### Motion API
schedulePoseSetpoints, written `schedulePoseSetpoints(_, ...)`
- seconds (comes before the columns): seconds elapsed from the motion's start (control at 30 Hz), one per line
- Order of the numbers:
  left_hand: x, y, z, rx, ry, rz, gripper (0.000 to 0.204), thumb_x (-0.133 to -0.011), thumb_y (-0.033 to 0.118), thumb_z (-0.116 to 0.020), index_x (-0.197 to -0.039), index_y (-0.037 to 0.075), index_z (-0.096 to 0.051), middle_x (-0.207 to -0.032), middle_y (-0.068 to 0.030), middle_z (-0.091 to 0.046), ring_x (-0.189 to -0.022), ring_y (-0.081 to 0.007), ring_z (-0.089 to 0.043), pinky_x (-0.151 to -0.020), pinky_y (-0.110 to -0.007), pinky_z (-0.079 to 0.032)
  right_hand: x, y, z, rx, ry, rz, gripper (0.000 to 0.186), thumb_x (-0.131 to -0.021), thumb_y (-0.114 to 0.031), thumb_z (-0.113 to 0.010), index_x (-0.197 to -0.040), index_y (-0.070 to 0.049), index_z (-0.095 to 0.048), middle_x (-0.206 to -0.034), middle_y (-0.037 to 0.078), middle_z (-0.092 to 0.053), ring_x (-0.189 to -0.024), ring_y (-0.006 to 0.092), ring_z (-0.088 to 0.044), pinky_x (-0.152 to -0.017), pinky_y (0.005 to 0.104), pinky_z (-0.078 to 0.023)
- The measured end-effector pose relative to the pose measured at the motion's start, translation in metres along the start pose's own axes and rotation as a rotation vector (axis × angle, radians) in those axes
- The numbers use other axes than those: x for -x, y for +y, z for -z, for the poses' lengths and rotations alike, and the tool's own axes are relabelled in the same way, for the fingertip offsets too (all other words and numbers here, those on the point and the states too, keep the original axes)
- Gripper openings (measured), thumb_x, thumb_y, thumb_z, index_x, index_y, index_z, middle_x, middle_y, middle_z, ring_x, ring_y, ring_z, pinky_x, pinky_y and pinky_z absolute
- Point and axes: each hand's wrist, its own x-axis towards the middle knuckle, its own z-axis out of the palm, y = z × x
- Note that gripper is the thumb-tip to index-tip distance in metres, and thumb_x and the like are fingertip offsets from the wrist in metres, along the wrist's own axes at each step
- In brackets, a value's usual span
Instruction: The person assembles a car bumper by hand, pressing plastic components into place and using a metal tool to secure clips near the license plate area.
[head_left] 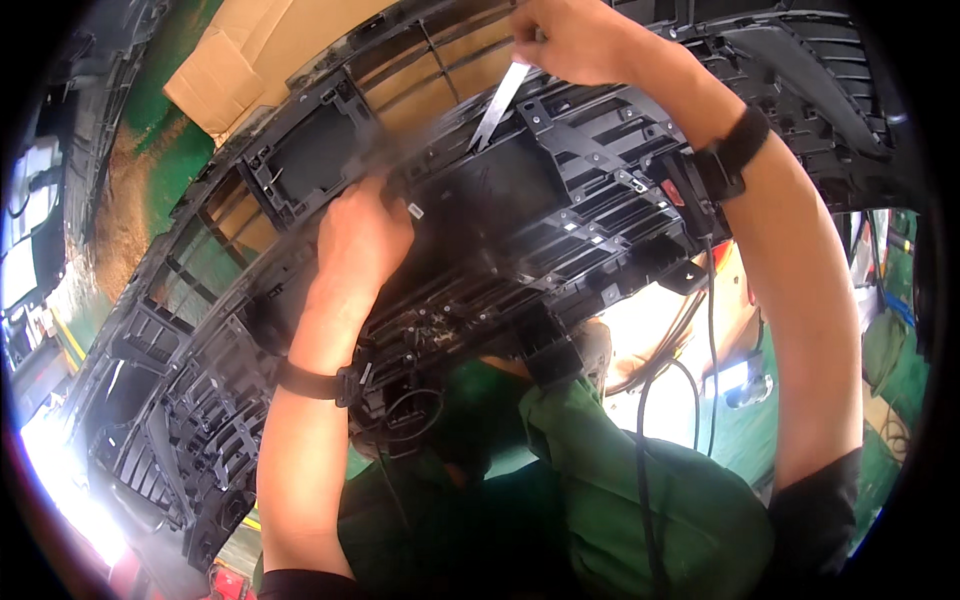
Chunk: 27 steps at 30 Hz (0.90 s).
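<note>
A large black plastic car grille assembly point(600, 220) with slats and clips stretches across the view beneath my hands. Up at the top, my right hand point(570, 40) grips a flat silver forked pry tool point(502, 103). Its notched tip points down and left, by the upper edge of a smooth dark panel point(500, 190) at the grille's middle. My left hand point(365, 235) is closed at the panel's left end, knuckles up. Its fingertips are hidden, and a dark blur lies just beyond them, so what it holds cannot be made out.
Brown cardboard point(235, 65) lies under the grille's far side, on a green floor point(185, 130). Black straps with small boxes circle both wrists, and cables point(645, 470) hang near my body. Another dark plastic part point(65, 120) stands at far left.
</note>
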Motion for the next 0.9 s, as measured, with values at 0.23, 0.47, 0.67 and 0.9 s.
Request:
schedulePoseSetpoints(0.23, -0.008, -0.008, 0.002, -0.053, -0.117, 0.039, 0.039, -0.088, 0.023, -0.065, -0.119, 0.000, -0.067, -0.117, -0.0254, -0.066, -0.112, -0.0405, -0.062, -0.099, -0.044, -0.048, 0.059, -0.038, -0.001, 0.118, 0.188, -0.016, 0.014, -0.084, -0.018, -0.071, -0.085, -0.004, -0.069, -0.080, 0.013, -0.068, -0.076, 0.0348, -0.067, -0.069, 0.0413, -0.053)
schedulePoseSetpoints(0.47, -0.016, -0.026, -0.007, -0.025, -0.042, -0.075, 0.036, -0.086, 0.022, -0.067, -0.115, 0.000, -0.067, -0.113, -0.0235, -0.069, -0.106, -0.0381, -0.066, -0.096, -0.042, -0.050, 0.110, -0.078, 0.037, -0.092, 0.679, -0.349, 0.021, -0.087, -0.022, -0.076, -0.079, -0.005, -0.068, -0.062, 0.000, -0.059, -0.058, 0.0074, -0.054, -0.052, 0.0249, -0.042)
schedulePoseSetpoints(0.67, -0.022, -0.026, -0.005, -0.019, -0.108, -0.052, 0.038, -0.085, 0.021, -0.068, -0.116, 0.000, -0.067, -0.113, -0.0219, -0.070, -0.108, -0.0370, -0.066, -0.097, -0.041, -0.050, 0.147, -0.051, 0.020, -0.562, 0.218, -0.529, 0.025, -0.086, -0.023, -0.075, -0.075, 0.000, -0.069, -0.061, -0.001, -0.056, -0.059, 0.0065, -0.047, -0.053, 0.0256, -0.035)
schedulePoseSetpoints(0.9, -0.014, -0.019, 0.007, 0.009, -0.208, 0.039, 0.045, -0.084, 0.025, -0.068, -0.122, 0.001, -0.065, -0.118, -0.0231, -0.068, -0.114, -0.0369, -0.063, -0.101, -0.042, -0.048, 0.122, -0.057, -0.047, -0.556, -0.072, -0.439, 0.027, -0.085, -0.025, -0.072, -0.079, 0.001, -0.068, -0.061, 0.006, -0.059, -0.057, 0.0154, -0.053, -0.056, 0.0312, -0.041)
